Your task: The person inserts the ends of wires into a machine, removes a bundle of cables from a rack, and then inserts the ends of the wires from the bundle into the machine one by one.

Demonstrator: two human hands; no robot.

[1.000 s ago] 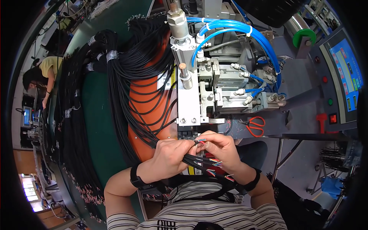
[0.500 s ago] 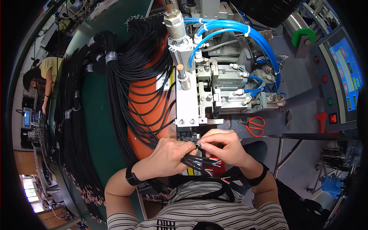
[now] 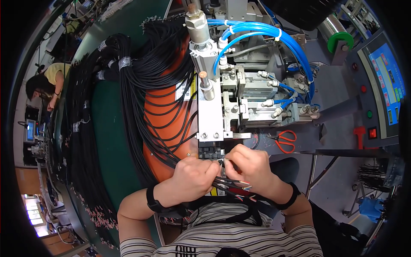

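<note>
Just in front of a black fixture block, my two hands meet at the end of a black cable. My left hand is closed round several black cables. Their stripped ends, with thin red, blue and white wires, fan out below my right hand. My right hand pinches the small wire end that pokes out by my left thumb. The fingertips hide most of that end. From the orange surface, other black cables run under my left hand.
Beyond the fixture stands a pneumatic press with blue air hoses. Right of it lie red-handled scissors. A control screen and solder spool stand farther right. Bundled black cables cover the left side. A co-worker sits far left.
My right fingers have curled in more tightly at the wire end, and my left hand has turned slightly. The loose cable ends have shifted. The co-worker's hand has risen.
</note>
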